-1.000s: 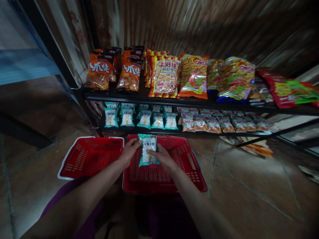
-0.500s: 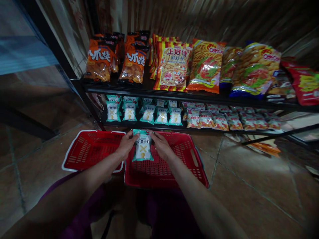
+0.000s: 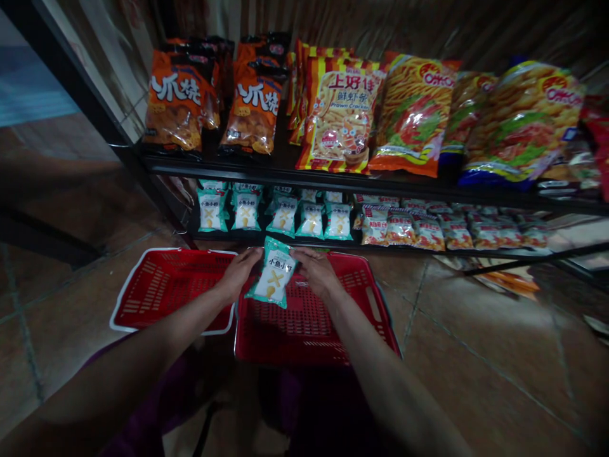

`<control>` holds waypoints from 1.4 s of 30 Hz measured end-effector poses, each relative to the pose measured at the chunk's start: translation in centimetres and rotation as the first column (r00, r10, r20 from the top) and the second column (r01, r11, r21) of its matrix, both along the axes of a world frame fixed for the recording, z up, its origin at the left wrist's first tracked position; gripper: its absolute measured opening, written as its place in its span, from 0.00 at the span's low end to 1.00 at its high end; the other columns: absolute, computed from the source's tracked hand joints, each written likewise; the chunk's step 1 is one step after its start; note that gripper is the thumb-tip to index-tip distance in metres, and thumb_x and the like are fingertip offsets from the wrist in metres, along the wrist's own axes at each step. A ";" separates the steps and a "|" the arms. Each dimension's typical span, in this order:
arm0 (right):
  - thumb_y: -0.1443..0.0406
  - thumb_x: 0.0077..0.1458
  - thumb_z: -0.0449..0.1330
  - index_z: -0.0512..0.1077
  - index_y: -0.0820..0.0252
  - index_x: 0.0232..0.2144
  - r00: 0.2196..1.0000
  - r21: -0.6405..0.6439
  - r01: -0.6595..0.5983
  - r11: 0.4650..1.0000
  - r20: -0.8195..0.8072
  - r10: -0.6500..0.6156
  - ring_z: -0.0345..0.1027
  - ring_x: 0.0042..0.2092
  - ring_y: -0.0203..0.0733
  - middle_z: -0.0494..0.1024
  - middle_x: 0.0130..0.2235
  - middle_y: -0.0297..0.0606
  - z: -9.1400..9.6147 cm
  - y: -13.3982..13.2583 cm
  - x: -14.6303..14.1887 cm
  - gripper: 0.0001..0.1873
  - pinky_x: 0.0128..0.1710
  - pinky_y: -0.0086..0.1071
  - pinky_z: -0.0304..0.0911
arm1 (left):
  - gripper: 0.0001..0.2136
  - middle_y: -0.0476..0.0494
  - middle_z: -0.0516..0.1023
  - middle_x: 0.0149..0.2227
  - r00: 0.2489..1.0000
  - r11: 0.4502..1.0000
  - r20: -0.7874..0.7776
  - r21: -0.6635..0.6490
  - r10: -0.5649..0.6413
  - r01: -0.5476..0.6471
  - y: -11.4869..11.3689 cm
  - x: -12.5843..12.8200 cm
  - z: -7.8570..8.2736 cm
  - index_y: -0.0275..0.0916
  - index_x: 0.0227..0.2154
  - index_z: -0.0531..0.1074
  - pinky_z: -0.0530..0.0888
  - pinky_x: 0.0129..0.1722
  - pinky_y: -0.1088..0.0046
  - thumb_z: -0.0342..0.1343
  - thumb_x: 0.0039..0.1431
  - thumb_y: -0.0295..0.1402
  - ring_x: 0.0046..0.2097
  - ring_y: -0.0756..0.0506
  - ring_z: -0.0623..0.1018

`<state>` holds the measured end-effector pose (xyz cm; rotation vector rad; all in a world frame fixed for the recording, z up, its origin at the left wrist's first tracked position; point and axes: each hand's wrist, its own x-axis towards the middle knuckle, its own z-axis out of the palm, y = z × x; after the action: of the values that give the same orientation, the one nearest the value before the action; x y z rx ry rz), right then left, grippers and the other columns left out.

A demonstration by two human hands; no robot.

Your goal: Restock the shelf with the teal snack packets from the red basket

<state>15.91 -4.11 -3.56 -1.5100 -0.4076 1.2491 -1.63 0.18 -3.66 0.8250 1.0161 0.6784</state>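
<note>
A small teal-and-white snack bag (image 3: pixel 275 274) is held up over the larger red basket (image 3: pixel 314 346), leaning with its top to the left and its lower edge slanting down to the right. My left hand (image 3: pixel 242 271) grips its left edge, fingers partly hidden behind it. On the opposite edge, my right hand (image 3: pixel 316 271) holds it with thumb and fingers. Just beyond my hands, a row of matching teal bags (image 3: pixel 283 216) stands on the low shelf (image 3: pixel 266 240).
A red basket with a white rim (image 3: pixel 166 289) sits on the floor to the left. Small red-and-white bags (image 3: pixel 431 233) line the low shelf's right part. Above, the upper shelf (image 3: pixel 228 168) bears orange bags (image 3: pixel 176 105) and prawn cracker bags (image 3: pixel 340 117). A dark post (image 3: pixel 102 114) rises at left.
The teal-and-white bag has gone from nearly upright to tilted between my hands. My view has moved closer to the shelves, so the upper bags look larger.
</note>
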 end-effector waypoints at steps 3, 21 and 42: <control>0.64 0.37 0.68 0.76 0.56 0.26 0.994 -0.033 0.109 0.994 0.020 -0.108 0.70 0.33 0.36 0.80 0.31 0.34 0.3 0.4 0.8 0.08 0.31 0.31 0.61 | 0.14 0.40 0.79 0.44 0.995 0.992 0.033 -0.078 -0.094 0.097 0.0 -0.2 -0.1 0.37 0.37 0.77 0.70 0.47 0.66 0.61 0.49 0.39 0.45 0.43 0.76; 0.68 0.38 0.66 0.75 0.59 0.22 0.944 -0.008 0.331 0.944 -0.009 -0.331 0.70 0.28 0.35 0.78 0.24 0.31 1.4 1.5 2.0 0.04 0.28 0.29 0.64 | 0.15 0.41 0.78 0.38 0.974 0.980 0.103 0.012 -0.200 0.200 -1.0 -0.3 0.0 0.36 0.38 0.76 0.77 0.35 0.67 0.65 0.44 0.29 0.37 0.45 0.77; 0.68 0.38 0.65 0.74 0.59 0.21 0.939 -0.019 0.342 0.940 0.056 -0.340 0.69 0.29 0.36 0.78 0.24 0.31 2.0 1.5 2.2 0.03 0.27 0.29 0.63 | 0.10 0.41 0.80 0.34 0.967 0.969 0.094 -0.046 -0.238 0.243 -0.7 -0.2 -0.2 0.35 0.31 0.77 0.77 0.34 0.68 0.65 0.44 0.31 0.34 0.46 0.78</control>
<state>18.14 -2.63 -1.56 -1.5621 -0.1507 0.9464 -1.80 -0.47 -3.85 0.8442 0.8356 0.4718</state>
